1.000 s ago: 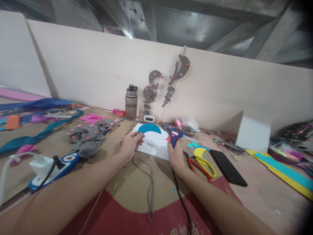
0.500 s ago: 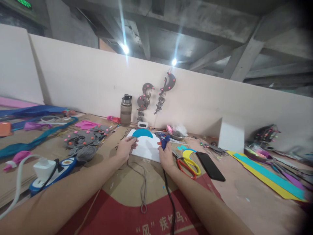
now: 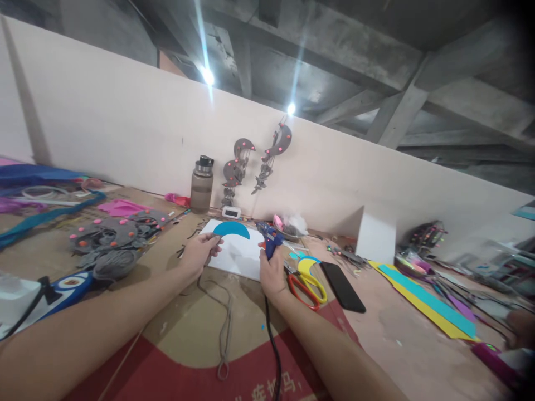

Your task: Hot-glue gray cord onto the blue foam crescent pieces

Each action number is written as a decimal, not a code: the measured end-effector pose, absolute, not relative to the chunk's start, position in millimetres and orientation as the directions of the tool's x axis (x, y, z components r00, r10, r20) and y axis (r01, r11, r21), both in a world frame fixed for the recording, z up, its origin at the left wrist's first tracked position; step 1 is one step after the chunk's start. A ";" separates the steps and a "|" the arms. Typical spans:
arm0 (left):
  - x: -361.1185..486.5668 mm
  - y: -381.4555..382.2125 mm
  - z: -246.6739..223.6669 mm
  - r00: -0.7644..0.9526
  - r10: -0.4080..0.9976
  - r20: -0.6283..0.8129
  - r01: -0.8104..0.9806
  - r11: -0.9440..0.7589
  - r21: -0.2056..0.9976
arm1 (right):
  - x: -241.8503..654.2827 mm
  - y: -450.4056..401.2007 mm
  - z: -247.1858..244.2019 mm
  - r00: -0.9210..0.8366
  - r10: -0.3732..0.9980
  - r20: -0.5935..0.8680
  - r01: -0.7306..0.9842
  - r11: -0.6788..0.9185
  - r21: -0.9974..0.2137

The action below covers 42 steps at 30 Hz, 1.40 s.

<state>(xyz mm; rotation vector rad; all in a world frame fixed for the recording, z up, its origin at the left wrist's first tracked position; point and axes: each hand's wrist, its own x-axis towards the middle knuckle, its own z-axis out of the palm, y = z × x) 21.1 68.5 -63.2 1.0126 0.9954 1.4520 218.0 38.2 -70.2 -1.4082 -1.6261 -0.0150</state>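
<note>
My left hand [image 3: 202, 253] pinches one tip of a blue crescent cutout [image 3: 232, 228], which lies over a white sheet [image 3: 238, 257]. Wrapped in my right hand [image 3: 272, 273] is a blue glue gun [image 3: 271, 236] with an orange trigger, its nozzle pointing up and to the left, apart from the crescent. A black cord [image 3: 272, 340] runs from it toward me. Just right of that hand lie scissors [image 3: 309, 288] with red and yellow handles, beside a yellow crescent [image 3: 308, 266]. A grey cord loop [image 3: 225, 334] rests on the cardboard between my forearms.
A black phone [image 3: 343, 287] lies right of the scissors. Behind the sheet stand a water bottle [image 3: 202, 186] and a small digital clock [image 3: 231, 212]. Grey felt garlands [image 3: 112, 234] with a yarn ball are at left, near a power strip [image 3: 69, 289]. Turquoise and yellow strips [image 3: 426, 301] lie right.
The view has turned to the right, so the scene sits further left. The glue gun is tilted more to the left, showing its nozzle. Both hands keep their holds.
</note>
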 end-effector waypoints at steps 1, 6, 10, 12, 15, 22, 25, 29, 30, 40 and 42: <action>21.1 68.5 -63.4 -0.085 0.993 0.076 -0.280 -0.097 0.955 | 216.9 36.0 -68.2 0.122 0.749 0.652 0.748 0.362 -0.556; 20.9 71.8 -68.0 -0.083 0.993 0.085 -0.285 -0.106 0.953 | 212.7 29.0 -63.0 0.067 0.737 0.672 0.545 0.537 -0.643; 20.1 72.7 -70.4 -0.067 0.992 0.110 -0.286 -0.125 0.950 | 211.0 27.1 -62.8 0.016 0.746 0.666 0.504 0.569 -0.649; 20.2 70.9 -68.9 -0.077 0.990 0.119 -0.289 -0.137 0.948 | 209.9 25.7 -62.2 -0.025 0.748 0.663 0.518 0.577 -0.631; 20.8 67.9 -65.2 -0.082 0.988 0.131 -0.262 -0.148 0.954 | 207.8 23.9 -61.9 -0.106 0.748 0.655 0.567 0.586 -0.578; 20.4 68.9 -66.4 -0.073 0.993 0.087 -0.201 -0.101 0.974 | 205.7 24.1 -64.4 -0.258 0.706 0.660 0.582 0.658 -0.478; 20.6 69.0 -67.9 -0.057 0.992 0.116 -0.190 -0.125 0.974 | 205.7 24.9 -63.4 -0.245 0.711 0.660 0.611 0.641 -0.464; 21.4 67.3 -66.8 -0.063 0.987 0.145 -0.163 -0.154 0.975 | 205.7 26.6 -63.7 -0.218 0.721 0.658 0.662 0.604 -0.444; 21.6 66.9 -66.3 -0.060 0.988 0.145 -0.149 -0.152 0.977 | 205.8 26.7 -64.0 -0.219 0.727 0.651 0.671 0.597 -0.441; 22.2 68.9 -70.7 -0.040 0.989 0.144 -0.047 -0.146 0.988 | 207.2 24.8 -64.2 -0.229 0.768 0.598 0.717 0.549 -0.430; 21.7 70.4 -72.2 -0.033 0.987 0.154 -0.031 -0.155 0.987 | 207.3 25.5 -64.9 -0.221 0.778 0.588 0.729 0.532 -0.431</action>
